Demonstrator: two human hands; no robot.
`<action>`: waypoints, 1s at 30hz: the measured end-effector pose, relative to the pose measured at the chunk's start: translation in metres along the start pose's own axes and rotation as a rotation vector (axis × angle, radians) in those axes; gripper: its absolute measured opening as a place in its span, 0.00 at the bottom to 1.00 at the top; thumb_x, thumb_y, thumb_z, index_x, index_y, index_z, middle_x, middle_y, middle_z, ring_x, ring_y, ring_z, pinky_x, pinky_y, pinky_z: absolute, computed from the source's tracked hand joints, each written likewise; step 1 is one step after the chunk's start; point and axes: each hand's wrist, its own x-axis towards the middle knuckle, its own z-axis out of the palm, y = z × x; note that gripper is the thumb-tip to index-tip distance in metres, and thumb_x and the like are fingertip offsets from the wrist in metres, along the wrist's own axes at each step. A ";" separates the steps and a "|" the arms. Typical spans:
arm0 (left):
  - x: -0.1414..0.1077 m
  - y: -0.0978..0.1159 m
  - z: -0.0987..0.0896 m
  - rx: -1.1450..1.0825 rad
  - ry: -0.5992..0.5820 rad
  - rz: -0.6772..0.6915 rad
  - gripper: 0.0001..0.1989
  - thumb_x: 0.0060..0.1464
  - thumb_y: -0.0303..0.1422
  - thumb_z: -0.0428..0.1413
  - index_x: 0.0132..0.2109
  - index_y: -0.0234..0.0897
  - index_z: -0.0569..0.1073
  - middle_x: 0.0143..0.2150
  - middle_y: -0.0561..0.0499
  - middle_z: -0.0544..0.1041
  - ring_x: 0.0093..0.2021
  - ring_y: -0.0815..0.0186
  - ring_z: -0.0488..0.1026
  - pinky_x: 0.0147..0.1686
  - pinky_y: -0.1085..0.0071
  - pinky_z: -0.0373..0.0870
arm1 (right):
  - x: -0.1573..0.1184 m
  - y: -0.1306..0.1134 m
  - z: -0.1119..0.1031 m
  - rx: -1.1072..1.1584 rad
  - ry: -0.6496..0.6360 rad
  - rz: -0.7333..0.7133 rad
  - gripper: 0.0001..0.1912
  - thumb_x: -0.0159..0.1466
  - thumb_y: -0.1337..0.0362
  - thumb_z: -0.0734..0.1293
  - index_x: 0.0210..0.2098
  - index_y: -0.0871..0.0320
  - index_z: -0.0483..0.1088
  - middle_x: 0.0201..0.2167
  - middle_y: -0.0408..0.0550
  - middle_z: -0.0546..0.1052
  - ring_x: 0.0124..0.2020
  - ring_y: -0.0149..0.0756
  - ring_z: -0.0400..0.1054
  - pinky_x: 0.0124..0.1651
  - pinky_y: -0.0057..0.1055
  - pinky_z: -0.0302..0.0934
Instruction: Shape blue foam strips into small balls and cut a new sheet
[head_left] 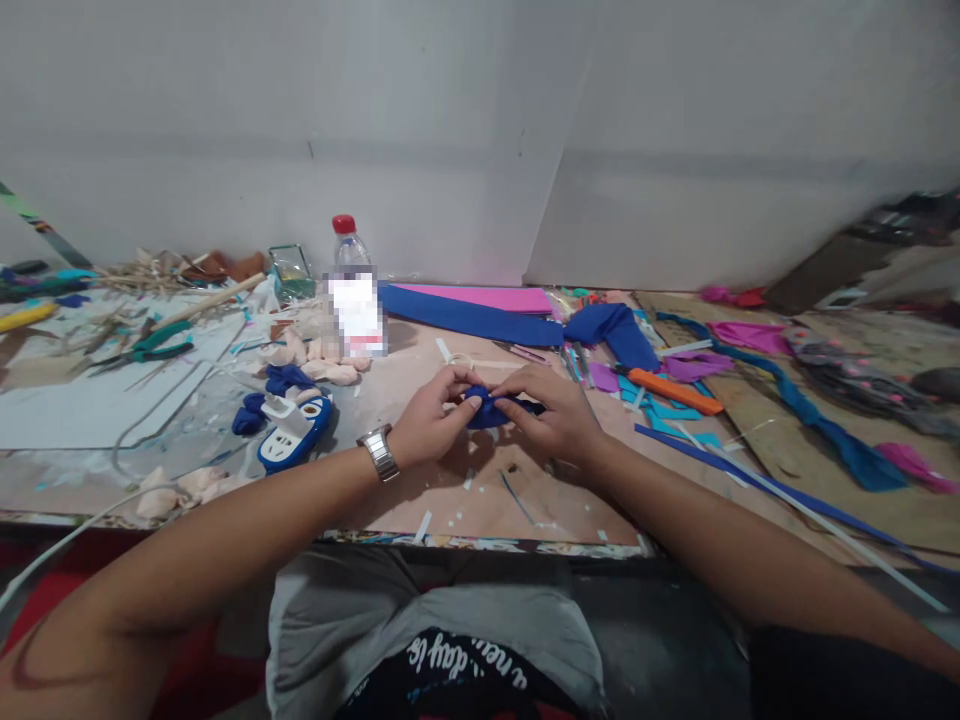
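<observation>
Between my two hands, low over the middle of the table, is a small gathered piece of dark blue crepe paper (pixel 487 410). My left hand (pixel 439 415), with a metal watch (pixel 379 453) on its wrist, pinches it from the left with thumb and fingers. From the other side my right hand (pixel 551 415) grips its right end, thumb and forefinger close to the left thumb. Part of the blue piece is hidden by the fingers. Behind the hands lies a long folded blue strip (pixel 472 315) on a pink one (pixel 480 297).
A power strip (pixel 289 435) with a white plug stands left, beside pale bunched pieces (pixel 307 360) and a red-capped bottle (pixel 356 300). Green-handled pliers (pixel 161 345) lie farther left. On the right are an orange cutter (pixel 675 391), coloured scraps and a thin blue strip (pixel 720 460).
</observation>
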 end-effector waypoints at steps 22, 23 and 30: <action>-0.003 -0.001 -0.003 0.139 -0.155 0.116 0.24 0.68 0.34 0.51 0.67 0.40 0.58 0.62 0.39 0.74 0.63 0.54 0.72 0.64 0.53 0.64 | -0.001 0.003 0.008 0.071 -0.057 0.060 0.09 0.66 0.63 0.70 0.47 0.55 0.76 0.40 0.51 0.80 0.42 0.42 0.74 0.47 0.42 0.67; -0.003 -0.002 -0.003 0.172 -0.160 0.132 0.26 0.67 0.33 0.52 0.68 0.39 0.57 0.64 0.38 0.73 0.64 0.53 0.71 0.65 0.52 0.63 | -0.001 0.004 0.008 0.073 -0.071 0.046 0.11 0.67 0.63 0.70 0.48 0.55 0.76 0.40 0.51 0.80 0.42 0.42 0.74 0.48 0.42 0.67; -0.003 -0.007 -0.004 0.254 -0.165 0.158 0.33 0.66 0.33 0.53 0.72 0.37 0.50 0.61 0.36 0.74 0.59 0.53 0.74 0.60 0.52 0.67 | -0.002 0.006 0.012 0.062 -0.092 0.002 0.13 0.69 0.61 0.69 0.52 0.54 0.77 0.42 0.52 0.78 0.45 0.43 0.73 0.50 0.43 0.67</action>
